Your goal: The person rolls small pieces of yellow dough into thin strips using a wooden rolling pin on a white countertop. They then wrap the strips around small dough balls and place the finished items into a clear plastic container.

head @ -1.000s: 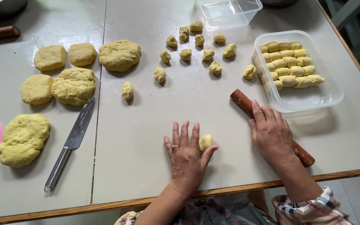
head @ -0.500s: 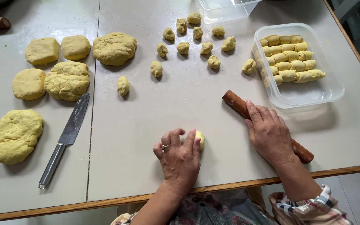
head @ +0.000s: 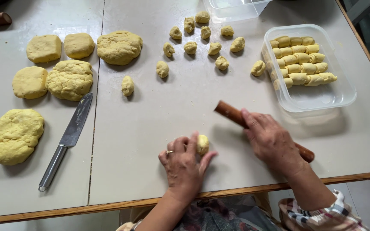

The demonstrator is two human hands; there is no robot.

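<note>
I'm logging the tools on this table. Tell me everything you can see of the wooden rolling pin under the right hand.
The rolling pin is a slim, plain cylinder of reddish-brown wood with no handles visible. It lies flat on the pale table, running diagonally from upper left to lower right. The right hand rests over its middle, hiding that stretch; both rounded ends stick out. It lies beside the clear plastic container, apart from it.

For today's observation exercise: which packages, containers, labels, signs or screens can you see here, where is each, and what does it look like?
Clear plastic tub: right of table, rectangular, holding rows of yellow dough rolls.
Second clear plastic tub: top edge, mostly cut off; contents unclear.
No labels, signs or screens visible.
</note>
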